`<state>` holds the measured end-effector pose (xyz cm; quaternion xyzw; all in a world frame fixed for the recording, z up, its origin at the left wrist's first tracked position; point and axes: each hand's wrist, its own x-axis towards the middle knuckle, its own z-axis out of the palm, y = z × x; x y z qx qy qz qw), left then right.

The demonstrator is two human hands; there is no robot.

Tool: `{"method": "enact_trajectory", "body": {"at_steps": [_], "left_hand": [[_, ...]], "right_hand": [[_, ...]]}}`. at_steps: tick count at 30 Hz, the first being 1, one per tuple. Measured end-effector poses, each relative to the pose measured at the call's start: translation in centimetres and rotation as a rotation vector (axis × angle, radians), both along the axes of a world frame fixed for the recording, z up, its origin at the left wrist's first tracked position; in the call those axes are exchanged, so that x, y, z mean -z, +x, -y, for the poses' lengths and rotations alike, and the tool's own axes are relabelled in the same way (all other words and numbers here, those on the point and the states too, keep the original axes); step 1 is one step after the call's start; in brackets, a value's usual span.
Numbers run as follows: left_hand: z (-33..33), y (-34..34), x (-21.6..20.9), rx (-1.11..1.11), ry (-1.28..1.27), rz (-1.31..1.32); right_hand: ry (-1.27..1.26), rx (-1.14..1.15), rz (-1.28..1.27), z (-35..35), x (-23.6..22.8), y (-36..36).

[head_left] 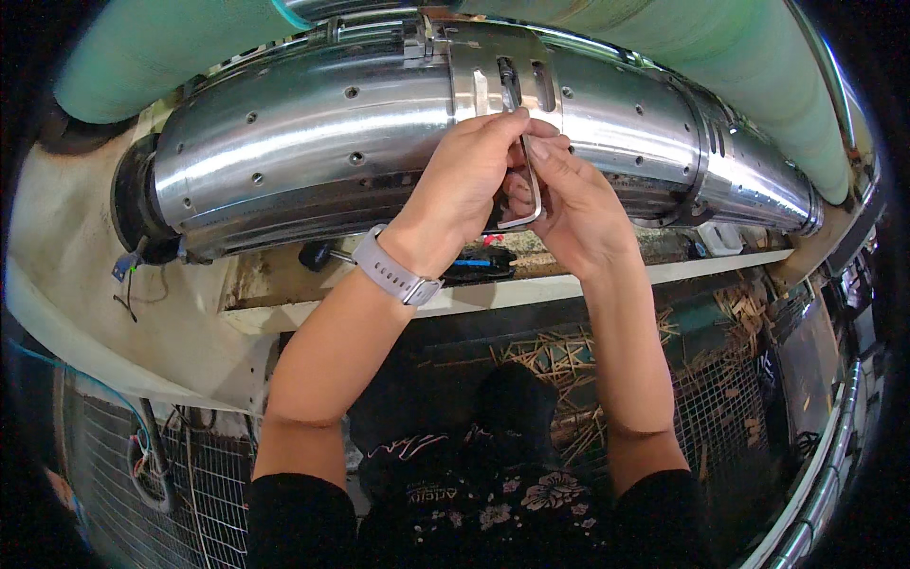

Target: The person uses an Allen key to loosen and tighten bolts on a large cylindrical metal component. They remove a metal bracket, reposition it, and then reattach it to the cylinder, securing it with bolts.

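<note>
A silver L-shaped hex key point(535, 190) is between my two hands, with its short bent end low. My left hand point(455, 175) is closed, thumb and fingers pressed together at the upper part of the key. On the other side, my right hand point(580, 204) pinches the long shank. Just above my fingertips is a metal collar point(481, 66) with slots, fitted around a long shiny cylinder point(313, 123). Something dark and narrow shows in one slot. My fingers hide whether the key's upper end sits in a screw.
Pale green rollers point(180, 57) run above the cylinder, which has several screw holes. Below it, a cream ledge point(332, 313) carries a dark-handled tool point(316, 254) and a black and blue object point(479, 266). Thin wooden strips point(559, 356) lie lower down, near wire mesh point(725, 398).
</note>
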<state>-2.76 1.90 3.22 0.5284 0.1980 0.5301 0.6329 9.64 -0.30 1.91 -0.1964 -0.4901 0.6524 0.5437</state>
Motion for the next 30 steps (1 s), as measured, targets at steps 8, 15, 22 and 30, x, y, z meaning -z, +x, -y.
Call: {"method": "enact_trajectory", "body": {"at_steps": [8,15,22,30], "left_hand": [[0.7,0.2,-0.5,-0.059,-0.015,-0.019],[-0.4,-0.3,0.3,-0.056,0.052,-0.061],[0.0,-0.2,0.0,0.042,-0.025,0.019],[-0.1,-0.2,0.1,0.007,0.031,0.030]], "right_hand": [[0.000,-0.022,0.098,0.2,-0.8,0.7],[0.066,0.018,0.214,-0.4,-1.4,0.2],[0.105,0.135,0.227,-0.5,-0.7,0.0],[0.034,0.171,0.147,1.0,0.4,-0.8]]}}
